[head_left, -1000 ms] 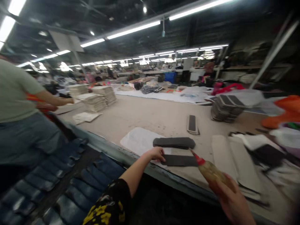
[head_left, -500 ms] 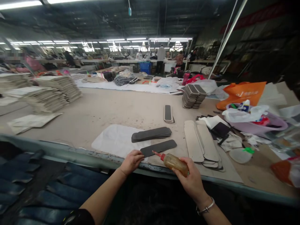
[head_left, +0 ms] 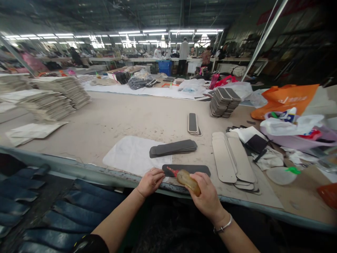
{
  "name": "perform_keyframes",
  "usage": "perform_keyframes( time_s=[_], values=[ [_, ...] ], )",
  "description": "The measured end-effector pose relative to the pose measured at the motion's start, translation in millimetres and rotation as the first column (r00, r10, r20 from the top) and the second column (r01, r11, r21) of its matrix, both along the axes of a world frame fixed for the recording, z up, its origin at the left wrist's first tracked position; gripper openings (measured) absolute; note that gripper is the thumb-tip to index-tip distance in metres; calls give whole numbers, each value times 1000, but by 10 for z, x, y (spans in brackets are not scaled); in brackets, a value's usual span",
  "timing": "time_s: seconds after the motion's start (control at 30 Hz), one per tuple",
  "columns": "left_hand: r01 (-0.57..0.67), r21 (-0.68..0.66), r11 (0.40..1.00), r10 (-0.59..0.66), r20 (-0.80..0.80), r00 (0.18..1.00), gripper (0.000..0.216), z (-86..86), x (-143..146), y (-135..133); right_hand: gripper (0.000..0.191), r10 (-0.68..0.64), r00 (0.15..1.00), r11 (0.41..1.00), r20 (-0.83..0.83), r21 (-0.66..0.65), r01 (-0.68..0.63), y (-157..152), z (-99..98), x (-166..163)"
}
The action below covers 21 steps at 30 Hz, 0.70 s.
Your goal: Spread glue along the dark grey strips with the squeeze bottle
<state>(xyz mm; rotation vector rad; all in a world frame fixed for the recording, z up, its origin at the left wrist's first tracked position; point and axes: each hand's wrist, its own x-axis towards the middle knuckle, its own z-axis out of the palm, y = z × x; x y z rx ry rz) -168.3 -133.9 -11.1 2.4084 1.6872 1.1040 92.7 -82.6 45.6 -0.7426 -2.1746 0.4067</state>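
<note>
The glue bottle (head_left: 187, 179) is amber with a red nozzle. Touching its tip lies a dark grey strip (head_left: 188, 169); beyond the bottle, a stack of grey strips (head_left: 173, 148); left of it, a white cloth (head_left: 131, 155); right, beige strips (head_left: 231, 158); far right, an orange bag (head_left: 286, 100).

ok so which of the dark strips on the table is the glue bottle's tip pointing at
The single dark strip lying alone at the table's near edge, under the left hand's fingertips. The others sit in piles farther back.
</note>
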Motion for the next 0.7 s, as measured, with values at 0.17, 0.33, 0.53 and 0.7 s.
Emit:
perform_keyframes(
  time_s=[0.17,0.33,0.53,0.7],
  values=[
    [21,-32,999,-21,-13,1000,18,35,5,9,41,30,1000,999,2,25,-30,-31,-41,-51],
    [15,-27,1000,-15,-20,1000,19,10,3,8,44,69,998,997,6,35,-70,-30,-34,-130],
    [18,-19,1000,-18,-19,1000,19,27,11,10,41,88,996,994,9,63,-88,-53,-96,-228],
    [8,-24,1000,-8,-9,1000,19,52,21,18,40,88,996,991,22,104,-90,-67,-111,-245]
  ],
)
